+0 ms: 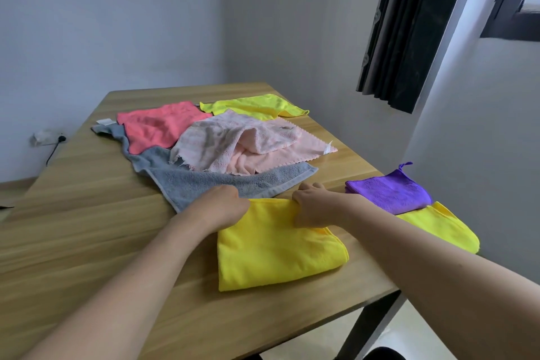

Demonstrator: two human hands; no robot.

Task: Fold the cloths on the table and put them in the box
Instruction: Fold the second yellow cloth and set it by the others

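Your left hand and right hand each pinch the far edge of the folded yellow cloth, lying directly before you on the worktop, long axis left-right, both hands equally near.

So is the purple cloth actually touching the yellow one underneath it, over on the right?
Touching. The head view shows the folded purple cloth lying on the far end of a yellow cloth, overlapping its edge with no gap.

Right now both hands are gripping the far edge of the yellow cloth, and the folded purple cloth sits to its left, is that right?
Not quite. In the head view, both the left hand and the right hand do grip the far edge of the yellow cloth, but the folded purple cloth sits to its right, not its left.
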